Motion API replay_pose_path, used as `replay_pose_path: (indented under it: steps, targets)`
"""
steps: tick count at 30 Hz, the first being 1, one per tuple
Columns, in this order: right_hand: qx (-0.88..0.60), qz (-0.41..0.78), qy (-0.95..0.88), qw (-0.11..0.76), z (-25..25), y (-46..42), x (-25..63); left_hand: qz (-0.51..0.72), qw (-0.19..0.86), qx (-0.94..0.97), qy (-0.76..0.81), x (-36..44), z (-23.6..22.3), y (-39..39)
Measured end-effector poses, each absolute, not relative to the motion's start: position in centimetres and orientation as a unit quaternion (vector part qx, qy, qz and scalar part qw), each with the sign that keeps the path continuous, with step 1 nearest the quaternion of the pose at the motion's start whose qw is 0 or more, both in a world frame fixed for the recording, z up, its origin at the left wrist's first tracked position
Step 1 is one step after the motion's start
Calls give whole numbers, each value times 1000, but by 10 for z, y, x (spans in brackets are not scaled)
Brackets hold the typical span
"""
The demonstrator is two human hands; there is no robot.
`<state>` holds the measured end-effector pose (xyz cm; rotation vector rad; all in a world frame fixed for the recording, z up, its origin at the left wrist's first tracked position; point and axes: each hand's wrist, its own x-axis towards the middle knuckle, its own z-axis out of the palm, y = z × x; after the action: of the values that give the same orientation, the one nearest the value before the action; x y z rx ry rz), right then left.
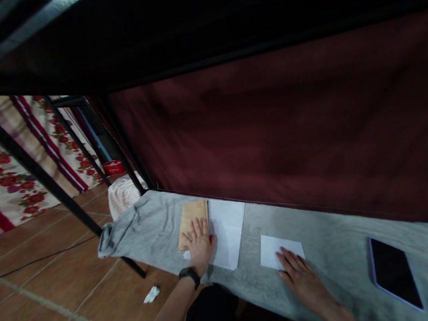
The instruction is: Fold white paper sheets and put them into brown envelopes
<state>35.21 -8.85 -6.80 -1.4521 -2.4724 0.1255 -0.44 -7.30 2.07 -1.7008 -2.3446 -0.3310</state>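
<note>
Head view: I see two flat hands on paper, neither gripping.
From my remote seat, I take the white sheets (229,228) as landmark: the brown envelopes (196,211) lie against their left edge, pressed by the left hand (200,241), fingers spread apart, presumably to keep them from sliding on the soft grey cloth (327,240). Right of the sheets, apart, the small white paper (272,251) lies under the fingertips of the right hand (300,275), fingers loosely together, likely steadying it. Farther right rests the phone (395,272), clear of both hands.
</note>
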Motion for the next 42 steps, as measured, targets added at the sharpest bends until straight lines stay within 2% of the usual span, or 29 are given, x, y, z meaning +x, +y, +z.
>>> replay_pose_path:
  steps: [8,18,27,34,40,42]
  targets:
    - [-501,55,-855,123,-70,-86,354,-122,34,-499,-857,-25,21,-65]
    - [-499,54,-855,130,-66,-86,354,-72,-24,-518,-852,-48,35,-74]
    - [-498,43,-854,145,-75,-85,354,-38,-23,-550,-834,-60,39,-68]
    - [-510,68,-850,110,-58,-87,350,-58,22,-582,-811,-35,26,-72]
    - [-506,68,-853,112,-50,-89,349,-56,-135,-748,-647,0,11,-101]
    - [-509,73,-851,107,-47,-89,348,-27,-146,-760,-633,3,7,-108]
